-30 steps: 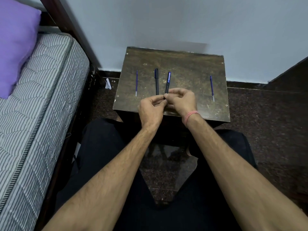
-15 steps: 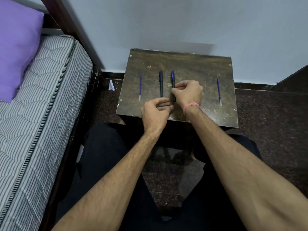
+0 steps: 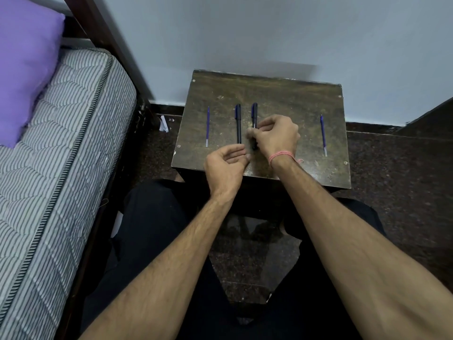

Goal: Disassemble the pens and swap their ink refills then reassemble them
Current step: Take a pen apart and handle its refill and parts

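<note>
Pens lie parallel at mid-desk (image 3: 282, 94), long axes running near to far. The left pen (image 3: 238, 123) rests free. The right pen (image 3: 254, 114), a second ago held in both hands at the near edge, is now down on the desk just right of the left pen. The right hand (image 3: 274, 136) covers its near half, fingers curled on the barrel in a pinch. The left hand (image 3: 226, 165) has drawn back to the near edge, fingers loosely curled; whether it holds a small part cannot be told.

Two refills lie apart from the pens: the left refill (image 3: 207, 126) near the left edge, the right refill (image 3: 323, 134) toward the right edge. Judgement: both pens are emptied and the swap comes next.

Pens are slim dark cylinders with blue caps at the far end. Refills are thin blue tubes with pale near tips. The desk is dark, scuffed wood, rectangular, with a screw at each corner.
</note>
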A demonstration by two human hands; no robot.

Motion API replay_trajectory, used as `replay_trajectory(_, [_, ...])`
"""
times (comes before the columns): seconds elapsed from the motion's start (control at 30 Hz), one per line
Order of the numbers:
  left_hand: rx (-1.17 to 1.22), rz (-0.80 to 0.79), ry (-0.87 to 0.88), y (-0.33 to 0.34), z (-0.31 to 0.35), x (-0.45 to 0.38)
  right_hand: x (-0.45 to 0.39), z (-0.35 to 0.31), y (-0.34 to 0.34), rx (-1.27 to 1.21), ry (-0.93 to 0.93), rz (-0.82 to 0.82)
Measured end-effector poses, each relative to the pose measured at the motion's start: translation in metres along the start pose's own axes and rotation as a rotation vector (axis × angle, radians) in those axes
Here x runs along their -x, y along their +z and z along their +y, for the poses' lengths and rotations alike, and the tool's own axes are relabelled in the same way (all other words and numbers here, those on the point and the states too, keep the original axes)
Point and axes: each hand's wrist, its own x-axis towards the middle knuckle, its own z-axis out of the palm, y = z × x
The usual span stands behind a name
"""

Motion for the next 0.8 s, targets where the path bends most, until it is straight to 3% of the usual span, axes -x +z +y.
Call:
replay_trajectory(0.13, [0.140,0.058,-0.008,-0.001,-0.002,0.001,0.004,-0.013,-0.002,0.113,-0.096,0.027])
replay_trajectory(0.4, [0.334,0.128,-0.077,0.002,-0.003,0.009,0.020,-0.048,0.017,0.601,-0.305,-0.081])
replay_trajectory(0.6, [0.454,0.240,-0.143,-0.005,-0.003,0.008,0.043,-0.052,0.007,0.542,-0.271,-0.188])
replay_trajectory(0.8, [0.259,-0.001,-0.106,-0.018,0.005,-0.006,0.089,-0.027,-0.010,0.391,-0.239,-0.168])
